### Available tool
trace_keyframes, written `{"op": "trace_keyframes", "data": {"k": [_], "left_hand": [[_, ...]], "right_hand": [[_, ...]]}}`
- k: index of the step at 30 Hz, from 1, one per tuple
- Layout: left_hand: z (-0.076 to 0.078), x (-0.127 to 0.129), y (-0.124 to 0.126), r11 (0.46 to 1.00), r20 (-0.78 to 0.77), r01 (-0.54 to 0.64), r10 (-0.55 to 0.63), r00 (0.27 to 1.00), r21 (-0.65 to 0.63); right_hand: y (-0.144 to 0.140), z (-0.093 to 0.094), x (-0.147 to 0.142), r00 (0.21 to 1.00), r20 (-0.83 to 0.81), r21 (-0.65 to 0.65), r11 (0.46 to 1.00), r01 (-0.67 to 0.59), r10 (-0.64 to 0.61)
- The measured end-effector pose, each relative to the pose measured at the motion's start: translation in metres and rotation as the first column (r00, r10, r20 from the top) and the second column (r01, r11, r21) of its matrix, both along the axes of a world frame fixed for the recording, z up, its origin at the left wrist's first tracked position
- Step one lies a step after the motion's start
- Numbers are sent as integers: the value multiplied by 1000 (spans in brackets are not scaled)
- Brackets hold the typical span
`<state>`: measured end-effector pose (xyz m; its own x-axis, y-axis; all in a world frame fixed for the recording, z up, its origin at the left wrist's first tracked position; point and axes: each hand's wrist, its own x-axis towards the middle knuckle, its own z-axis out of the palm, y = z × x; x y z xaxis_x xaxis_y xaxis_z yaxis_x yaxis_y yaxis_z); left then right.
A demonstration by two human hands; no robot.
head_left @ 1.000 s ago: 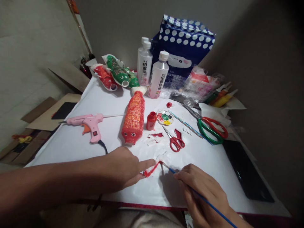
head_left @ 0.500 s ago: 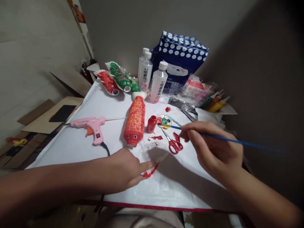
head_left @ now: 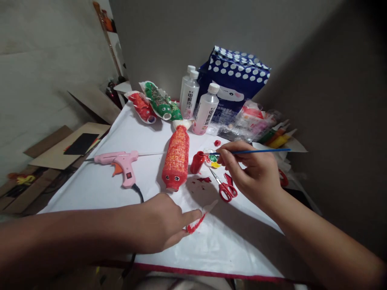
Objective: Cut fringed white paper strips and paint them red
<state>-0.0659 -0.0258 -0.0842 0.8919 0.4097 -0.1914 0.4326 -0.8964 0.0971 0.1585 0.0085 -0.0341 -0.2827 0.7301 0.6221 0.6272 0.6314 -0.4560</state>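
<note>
My right hand [head_left: 254, 171] pinches a thin blue paintbrush [head_left: 266, 151]. The brush's tip is at the mouth of a small red paint bottle [head_left: 197, 163], which leans a little. My left hand [head_left: 161, 223] presses a small white cut-out piece [head_left: 211, 206] to the table with its fingertips. Red paint runs along one edge of that piece, and the fingers cover part of it. Just beyond the left hand lies a red and orange bottle-shaped fish [head_left: 176, 155] with stuck-on eyes. Red-handled scissors [head_left: 225, 191] lie between the hands, by a paint palette [head_left: 208, 163].
A pink glue gun [head_left: 121, 163] with a black cord lies on the white-covered table [head_left: 99, 197]. Smaller red fish [head_left: 140, 106] and green fish [head_left: 159, 100] sit at the back. Labelled plastic bottles [head_left: 207, 108] stand before a blue dotted bag [head_left: 238, 76]. Cardboard [head_left: 69, 145] is at left.
My right hand has moved left and forward, bringing the brush tip to the paint bottle's mouth. The bottle now tilts. My left hand keeps pressing the white piece; the view has shifted slightly.
</note>
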Motion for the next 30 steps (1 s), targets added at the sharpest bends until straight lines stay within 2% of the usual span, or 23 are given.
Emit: {"op": "trace_keyframes", "data": {"k": [13,19,23,25,30], "left_hand": [[-5,0,3,1000,41,12,-12,999,-9],[0,1,3,999,5,5,-5,1000,-35],[2,1,5,998,2,7,-7,1000,-59],[1,2,5,999,-1,8,-8,1000,-53],[-1,5,4,999,-12,-6,6,1000,-34]], "right_hand": [[2,-4,0,997,-71,-6,1000,-27,26],[-1,-1,2,997,-70,-19,1000,-18,16],[-20,5,10,984,-178,-31,999,-7,1],[-37,3,17,976,-216,-89,995,-34,14],[-82,-27,35,978,-174,-288,943,-166,119]]}}
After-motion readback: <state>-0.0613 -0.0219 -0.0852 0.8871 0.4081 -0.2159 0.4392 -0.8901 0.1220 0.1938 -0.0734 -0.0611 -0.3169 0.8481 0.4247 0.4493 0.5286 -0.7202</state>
